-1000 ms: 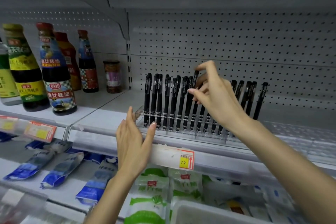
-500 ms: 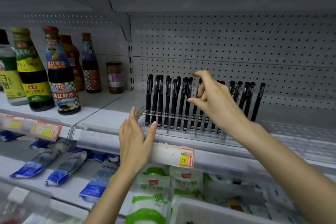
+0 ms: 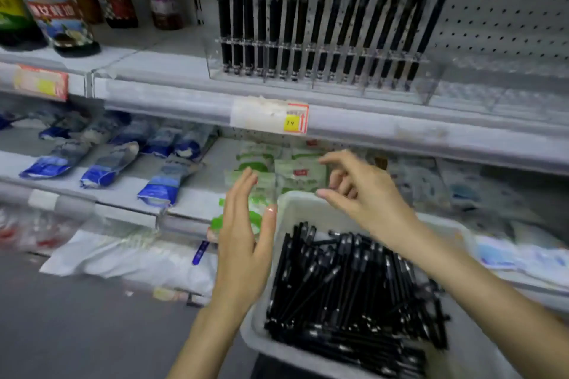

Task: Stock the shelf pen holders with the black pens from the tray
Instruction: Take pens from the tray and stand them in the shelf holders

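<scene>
— Both hands have come down. A moment ago my right hand (image 3: 366, 194) was up at the pen holder (image 3: 323, 71), pinching a pen, and my left hand (image 3: 246, 243) was at the shelf edge. Now they are low, by the tray (image 3: 292, 206).

— What does the head camera show of your left hand?

— It is wide open. Its fingers are straight and close together, with the palm turned to the right. It holds nothing. It is just beside the tray's left rim. I cannot tell if the thumb touches it.

— And the right one?

— It hangs over the far end of the tray. Its fingers are bent a little, loose, with nothing in them.

— Where are the black pens?

— A big heap of black pens (image 3: 348, 286) lies in the tray, under my right arm. A row of pens (image 3: 295, 9) stands in the clear holder up on the shelf.

— What else is around?

— A price tag (image 3: 271, 117) with a yellow patch sticks on the shelf edge under the holder. Sauce bottles (image 3: 58, 9) stand to the left. Blue packs (image 3: 104, 169) lie on the lower shelf, and green packs (image 3: 295, 175) sit just behind the tray. It is all a bit blurry.
</scene>
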The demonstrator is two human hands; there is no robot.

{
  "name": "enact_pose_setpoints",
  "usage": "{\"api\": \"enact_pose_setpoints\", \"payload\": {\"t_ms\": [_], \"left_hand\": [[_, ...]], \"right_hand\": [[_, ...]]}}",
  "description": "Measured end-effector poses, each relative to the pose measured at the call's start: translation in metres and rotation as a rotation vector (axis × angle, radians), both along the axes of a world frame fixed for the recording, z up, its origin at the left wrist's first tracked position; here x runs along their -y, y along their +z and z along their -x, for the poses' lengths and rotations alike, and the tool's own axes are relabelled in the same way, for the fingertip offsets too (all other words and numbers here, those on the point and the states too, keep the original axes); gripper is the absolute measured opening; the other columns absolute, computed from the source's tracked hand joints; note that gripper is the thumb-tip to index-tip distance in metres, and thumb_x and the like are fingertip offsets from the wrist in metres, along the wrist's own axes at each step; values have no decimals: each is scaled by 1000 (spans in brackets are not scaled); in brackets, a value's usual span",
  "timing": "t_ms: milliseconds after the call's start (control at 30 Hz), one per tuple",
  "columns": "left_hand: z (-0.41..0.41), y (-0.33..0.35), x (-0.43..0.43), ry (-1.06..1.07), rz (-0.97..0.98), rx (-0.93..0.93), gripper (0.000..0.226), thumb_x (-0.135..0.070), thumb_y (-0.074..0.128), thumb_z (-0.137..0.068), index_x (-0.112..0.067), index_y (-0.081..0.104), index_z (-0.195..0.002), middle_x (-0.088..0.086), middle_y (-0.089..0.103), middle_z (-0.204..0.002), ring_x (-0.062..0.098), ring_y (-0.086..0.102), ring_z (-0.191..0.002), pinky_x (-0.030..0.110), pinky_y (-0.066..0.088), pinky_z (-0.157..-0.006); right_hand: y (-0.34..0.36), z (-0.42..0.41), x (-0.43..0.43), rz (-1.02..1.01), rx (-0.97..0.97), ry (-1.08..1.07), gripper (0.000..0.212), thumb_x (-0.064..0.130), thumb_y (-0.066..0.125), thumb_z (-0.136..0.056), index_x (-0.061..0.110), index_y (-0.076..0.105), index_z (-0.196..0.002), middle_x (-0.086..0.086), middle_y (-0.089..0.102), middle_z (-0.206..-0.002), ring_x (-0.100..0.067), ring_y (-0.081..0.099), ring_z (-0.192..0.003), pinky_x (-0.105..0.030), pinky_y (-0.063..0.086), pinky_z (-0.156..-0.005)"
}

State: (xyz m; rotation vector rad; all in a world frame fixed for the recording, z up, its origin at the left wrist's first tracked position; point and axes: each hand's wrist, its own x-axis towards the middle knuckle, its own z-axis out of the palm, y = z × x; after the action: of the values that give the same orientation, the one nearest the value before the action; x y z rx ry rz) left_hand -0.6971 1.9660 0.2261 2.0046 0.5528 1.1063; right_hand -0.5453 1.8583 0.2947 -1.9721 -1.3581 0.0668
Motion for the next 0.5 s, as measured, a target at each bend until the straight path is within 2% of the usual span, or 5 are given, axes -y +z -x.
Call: {"api": "enact_pose_setpoints", "payload": {"t_ms": [67, 133, 200, 300, 500], "left_hand": [[8, -34, 14, -30, 147, -141, 51, -45, 39, -97, -26, 33, -143, -10, 35, -150, 8, 35, -135, 22, 26, -111], [14, -58, 22, -68, 229, -268, 54, -52, 36, -98, -33, 26, -147, -18, 27, -153, -7, 21, -138, 14, 18, -113], [17, -70, 25, -105, 224, -349, 54, -58, 34, -94, -42, 19, -144, -28, 19, -150, -22, 9, -133, 3, 9, -109], [19, -76, 26, -134, 182, -435, 61, -68, 30, -91, -42, 15, -145, -34, 12, -149, -22, 5, -134, 0, 5, -106], [20, -79, 27, -124, 169, -476, 65, -60, 29, -91, -36, 13, -149, -30, 10, -151, -19, 4, -137, 1, 3, -106]], "right_hand": [[-46, -1, 12, 158, -77, -29, 26, 27, 67, -86, 25, 54, -109, 8, 55, -88, -6, 56, -75, -13, 42, -65], [-84, -5, 22, 316, -134, -43, 31, 33, 64, -88, 22, 57, -115, 14, 54, -95, -1, 54, -85, -13, 42, -72], [-114, -9, 30, 414, -105, -38, 36, 40, 63, -87, 23, 57, -118, 13, 55, -107, -7, 54, -103, -19, 42, -85], [-137, -11, 36, 499, -77, -37, 41, 41, 62, -87, 22, 55, -123, 7, 53, -123, -12, 45, -121, -24, 35, -99], [-147, -9, 41, 458, -128, -101, 38, 36, 67, -85, 21, 57, -118, 13, 45, -105, -10, 49, -105, -21, 39, -86]]}}
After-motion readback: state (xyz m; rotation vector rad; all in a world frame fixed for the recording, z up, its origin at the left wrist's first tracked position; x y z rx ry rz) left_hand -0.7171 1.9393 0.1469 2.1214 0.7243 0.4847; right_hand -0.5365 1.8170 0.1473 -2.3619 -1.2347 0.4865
